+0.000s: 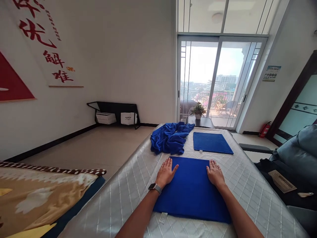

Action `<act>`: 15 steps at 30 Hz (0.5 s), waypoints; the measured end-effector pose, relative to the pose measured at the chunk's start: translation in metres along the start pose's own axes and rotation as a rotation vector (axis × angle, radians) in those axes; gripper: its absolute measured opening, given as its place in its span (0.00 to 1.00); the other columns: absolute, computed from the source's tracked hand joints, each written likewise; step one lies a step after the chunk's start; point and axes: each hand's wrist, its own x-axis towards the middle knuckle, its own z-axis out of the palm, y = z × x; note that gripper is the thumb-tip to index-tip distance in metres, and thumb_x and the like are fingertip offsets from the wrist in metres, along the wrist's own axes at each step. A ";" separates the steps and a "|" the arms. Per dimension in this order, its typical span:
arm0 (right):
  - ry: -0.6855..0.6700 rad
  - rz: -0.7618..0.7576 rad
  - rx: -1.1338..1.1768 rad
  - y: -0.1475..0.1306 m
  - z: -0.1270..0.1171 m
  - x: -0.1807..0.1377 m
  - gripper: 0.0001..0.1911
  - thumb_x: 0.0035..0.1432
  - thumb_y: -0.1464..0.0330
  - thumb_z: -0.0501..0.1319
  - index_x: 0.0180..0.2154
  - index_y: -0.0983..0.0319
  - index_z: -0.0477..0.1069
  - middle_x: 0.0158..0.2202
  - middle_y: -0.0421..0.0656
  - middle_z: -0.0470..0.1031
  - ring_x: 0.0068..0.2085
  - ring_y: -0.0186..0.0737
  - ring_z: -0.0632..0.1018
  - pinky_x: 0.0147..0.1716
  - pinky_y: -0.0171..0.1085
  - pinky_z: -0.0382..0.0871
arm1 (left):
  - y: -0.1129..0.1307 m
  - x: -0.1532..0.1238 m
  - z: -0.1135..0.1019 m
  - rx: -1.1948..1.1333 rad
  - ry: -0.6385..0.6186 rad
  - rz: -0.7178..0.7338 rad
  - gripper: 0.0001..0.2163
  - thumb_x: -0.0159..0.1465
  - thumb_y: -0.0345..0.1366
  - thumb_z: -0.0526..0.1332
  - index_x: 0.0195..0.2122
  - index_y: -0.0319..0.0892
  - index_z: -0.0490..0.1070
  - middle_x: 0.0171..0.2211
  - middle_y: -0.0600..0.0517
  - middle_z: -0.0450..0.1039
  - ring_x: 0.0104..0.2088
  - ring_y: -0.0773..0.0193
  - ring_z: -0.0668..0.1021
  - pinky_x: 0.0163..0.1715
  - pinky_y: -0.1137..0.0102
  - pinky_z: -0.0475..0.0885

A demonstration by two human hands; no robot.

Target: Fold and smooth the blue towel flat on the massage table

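A blue cloth (192, 191) lies flat on the quilted silver-grey mattress (128, 188), a white tag poking out at its near edge. My left hand (166, 173) rests on the cloth's far left corner, fingers extended and thumb apart, a watch on the wrist. At the far right corner, my right hand (215, 173) lies flat with its fingers stretched forward. Beyond my hands sits a crumpled heap of blue cloths (168, 137). Right of the heap, a second flat blue cloth (211, 142) is laid out, also with a small white tag.
A patterned tan blanket (49, 198) covers a surface at the left. Past the mattress stand a potted plant (198, 110) on a dark table and a sliding glass door. A black rack (116, 112) holds white boxes. Dark seating (299, 155) borders the right side, near a fire extinguisher (264, 129).
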 end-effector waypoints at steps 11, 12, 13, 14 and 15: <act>0.061 -0.043 -0.149 -0.004 -0.015 -0.051 0.32 0.72 0.64 0.40 0.72 0.70 0.50 0.74 0.50 0.48 0.74 0.45 0.48 0.71 0.48 0.39 | 0.000 0.000 0.002 -0.020 0.024 0.002 0.40 0.71 0.61 0.35 0.70 0.32 0.57 0.70 0.36 0.58 0.70 0.48 0.61 0.69 0.53 0.58; 0.040 -0.044 -0.134 -0.002 -0.012 -0.063 0.33 0.72 0.63 0.40 0.72 0.69 0.49 0.74 0.49 0.48 0.74 0.45 0.48 0.71 0.48 0.40 | 0.000 0.000 0.002 -0.020 0.022 0.003 0.41 0.71 0.61 0.35 0.70 0.32 0.57 0.70 0.36 0.58 0.70 0.48 0.61 0.69 0.53 0.57; 0.024 -0.054 -0.117 0.001 -0.008 -0.075 0.33 0.72 0.61 0.39 0.72 0.68 0.48 0.74 0.48 0.47 0.74 0.45 0.48 0.71 0.49 0.41 | 0.000 0.000 0.002 -0.020 0.020 0.006 0.41 0.71 0.60 0.35 0.70 0.31 0.57 0.70 0.35 0.58 0.71 0.48 0.61 0.69 0.53 0.57; 0.011 -0.069 -0.101 0.004 -0.003 -0.088 0.34 0.72 0.60 0.39 0.73 0.67 0.47 0.75 0.47 0.46 0.74 0.44 0.47 0.71 0.49 0.41 | 0.000 -0.001 0.001 -0.020 0.018 0.009 0.40 0.71 0.60 0.35 0.70 0.31 0.57 0.70 0.35 0.58 0.71 0.48 0.61 0.69 0.53 0.57; 0.001 -0.082 -0.085 0.007 0.001 -0.099 0.34 0.72 0.59 0.39 0.73 0.66 0.47 0.75 0.46 0.45 0.74 0.44 0.47 0.71 0.49 0.41 | -0.001 0.000 0.000 -0.018 0.015 0.011 0.41 0.72 0.60 0.35 0.70 0.31 0.57 0.70 0.35 0.58 0.71 0.48 0.61 0.69 0.53 0.57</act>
